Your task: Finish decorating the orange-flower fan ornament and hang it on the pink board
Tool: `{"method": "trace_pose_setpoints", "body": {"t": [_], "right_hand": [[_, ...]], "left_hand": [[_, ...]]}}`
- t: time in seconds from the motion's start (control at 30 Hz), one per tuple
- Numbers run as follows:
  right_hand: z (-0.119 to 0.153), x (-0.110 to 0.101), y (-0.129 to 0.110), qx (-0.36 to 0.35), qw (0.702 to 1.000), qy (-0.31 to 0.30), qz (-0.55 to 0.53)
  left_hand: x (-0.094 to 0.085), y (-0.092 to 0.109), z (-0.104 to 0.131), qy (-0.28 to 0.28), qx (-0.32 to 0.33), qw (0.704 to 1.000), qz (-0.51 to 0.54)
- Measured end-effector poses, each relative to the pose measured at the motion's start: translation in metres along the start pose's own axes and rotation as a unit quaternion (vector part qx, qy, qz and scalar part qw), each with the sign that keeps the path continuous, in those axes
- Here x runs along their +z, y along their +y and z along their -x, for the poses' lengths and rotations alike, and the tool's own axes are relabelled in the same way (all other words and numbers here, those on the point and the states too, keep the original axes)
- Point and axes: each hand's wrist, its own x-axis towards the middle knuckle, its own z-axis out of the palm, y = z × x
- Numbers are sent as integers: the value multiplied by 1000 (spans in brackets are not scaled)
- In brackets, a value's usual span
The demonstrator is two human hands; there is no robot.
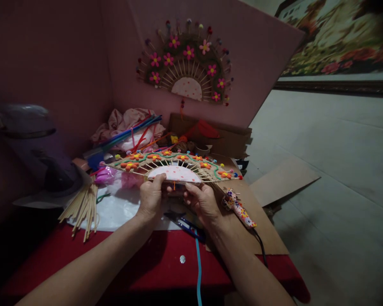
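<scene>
Both hands hold a half-round handmade fan point(175, 173) out in front of me, tilted so it looks flattened. Its white spotted centre lies between my thumbs, thin sticks radiate from it, and orange flowers, a green wavy line and coloured beads trim the outer band. My left hand point(151, 195) pinches the lower edge left of centre, thumb on top. At the right end of that edge, my right hand point(202, 202) grips with its thumb. Most fingertips are hidden beneath the fan. Dark-handled snips point(188, 225) lie below, close to my right hand.
A flower-patterned glue gun point(239, 208) with a black cord rests on cardboard point(264, 238) at right. Bamboo sticks point(83, 208) lie at left on white plastic point(115, 212). A similar fan point(188, 68) hangs behind. A blue strip point(198, 267) crosses the red table point(159, 263).
</scene>
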Motion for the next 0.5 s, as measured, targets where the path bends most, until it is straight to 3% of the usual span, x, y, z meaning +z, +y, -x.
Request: {"method": "trace_pose_setpoints", "body": {"t": [0.5], "right_hand": [[-3, -1, 2, -9, 1000, -6, -11]], "left_hand": [[-1, 0, -2, -11, 11, 1000, -2]]}}
